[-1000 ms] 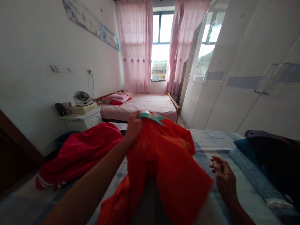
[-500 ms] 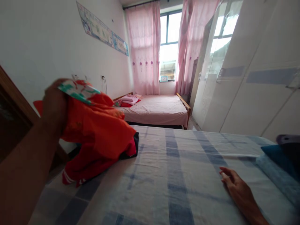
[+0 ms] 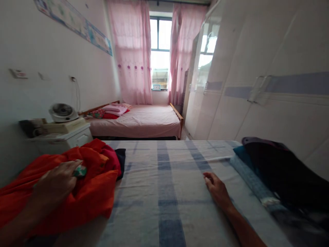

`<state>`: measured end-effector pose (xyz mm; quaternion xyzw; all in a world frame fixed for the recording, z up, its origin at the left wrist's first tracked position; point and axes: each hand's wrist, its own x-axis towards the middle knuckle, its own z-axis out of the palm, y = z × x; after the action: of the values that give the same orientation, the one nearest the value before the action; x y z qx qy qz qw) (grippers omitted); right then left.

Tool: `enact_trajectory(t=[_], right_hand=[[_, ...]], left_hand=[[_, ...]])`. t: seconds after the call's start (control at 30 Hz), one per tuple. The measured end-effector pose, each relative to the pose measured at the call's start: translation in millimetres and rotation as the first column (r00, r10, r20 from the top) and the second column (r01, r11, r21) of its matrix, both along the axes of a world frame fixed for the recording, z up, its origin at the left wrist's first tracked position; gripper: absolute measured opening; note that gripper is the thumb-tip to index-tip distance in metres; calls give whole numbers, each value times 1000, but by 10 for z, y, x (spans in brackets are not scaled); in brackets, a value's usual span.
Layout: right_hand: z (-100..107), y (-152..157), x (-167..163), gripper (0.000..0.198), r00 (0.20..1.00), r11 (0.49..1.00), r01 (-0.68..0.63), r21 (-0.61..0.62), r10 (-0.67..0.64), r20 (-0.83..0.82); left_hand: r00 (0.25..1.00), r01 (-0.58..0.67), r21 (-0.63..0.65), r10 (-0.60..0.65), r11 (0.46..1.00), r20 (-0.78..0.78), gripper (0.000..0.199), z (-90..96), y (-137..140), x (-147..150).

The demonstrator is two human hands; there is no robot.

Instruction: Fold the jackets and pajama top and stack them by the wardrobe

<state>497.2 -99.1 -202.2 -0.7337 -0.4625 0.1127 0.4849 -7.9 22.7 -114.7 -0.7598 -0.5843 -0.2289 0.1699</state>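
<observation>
My left hand (image 3: 58, 180) lies over a heap of orange and red clothes (image 3: 95, 192) on the near bed's left side. Its fingers are closed on a green-and-white patterned cloth (image 3: 80, 171), of which only a small piece shows past the fingertips. Dark cloth (image 3: 120, 163) sticks out at the heap's right edge. Over the checked bed sheet (image 3: 164, 185) is my right hand (image 3: 217, 188), loosely curled and holding nothing. To its right lie folded blue denim (image 3: 253, 178) and dark clothes (image 3: 285, 175).
A pink-covered bed (image 3: 144, 118) with folded bedding (image 3: 113, 109) stands beyond, under the curtained window. At left, a small fan (image 3: 63, 112) sits on a white cabinet (image 3: 77, 135). A white wardrobe (image 3: 231, 113) lines the right side.
My left hand has come down with the orange and patterned clothes, which now spread over the bed's left side. The view has turned right, bringing more of the dark clothes into sight.
</observation>
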Motion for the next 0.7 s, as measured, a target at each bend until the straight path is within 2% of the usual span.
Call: enact_trajectory(t=[0.07, 0.17, 0.23, 0.27, 0.3, 0.37, 0.43, 0.5, 0.57, 0.63, 0.7], right_hand=[[128, -31, -39, 29, 1000, 1000, -11, 28, 11, -13], [452, -115, 64, 29, 1000, 996, -23, 89, 24, -11], [718, -208, 309, 30, 995, 988, 33, 152, -47, 87], [843, -265, 490, 31, 976, 978, 90, 186, -123, 177], [952, -329, 703, 32, 932, 961, 166, 221, -226, 282], [1093, -473, 1181, 35, 788, 902, 363, 232, -430, 440], [1121, -623, 1647, 35, 697, 801, 586, 124, -576, 428], [1059, -753, 2013, 27, 682, 730, 684, 18, -647, 341], [972, -838, 2233, 19, 718, 731, 680, -48, -652, 246], [928, -873, 2304, 23, 766, 769, 636, -66, -619, 171], [972, -866, 2247, 24, 810, 812, 583, -38, -577, 102]], left_hand=[[983, 184, 67, -183, 981, -31, 38, -91, -12, 278], [882, 463, 145, -470, 875, 20, 38, -345, -206, 893], [812, 575, 138, -583, 807, 21, 36, -564, -375, 1273], [785, 613, 129, -620, 780, 16, 36, -678, -443, 1416], [764, 639, 117, -645, 760, 14, 36, -790, -490, 1520], [733, 675, 104, -680, 730, 19, 36, -995, -520, 1614], [727, 682, 80, -686, 727, 38, 33, -1157, -484, 1598], [731, 678, 42, -679, 734, 62, 30, -1260, -427, 1542], [743, 665, 10, -663, 747, 89, 28, -1306, -386, 1499], [749, 659, -10, -655, 752, 103, 28, -1316, -372, 1490], [755, 652, -18, -646, 758, 115, 28, -1312, -378, 1504]])
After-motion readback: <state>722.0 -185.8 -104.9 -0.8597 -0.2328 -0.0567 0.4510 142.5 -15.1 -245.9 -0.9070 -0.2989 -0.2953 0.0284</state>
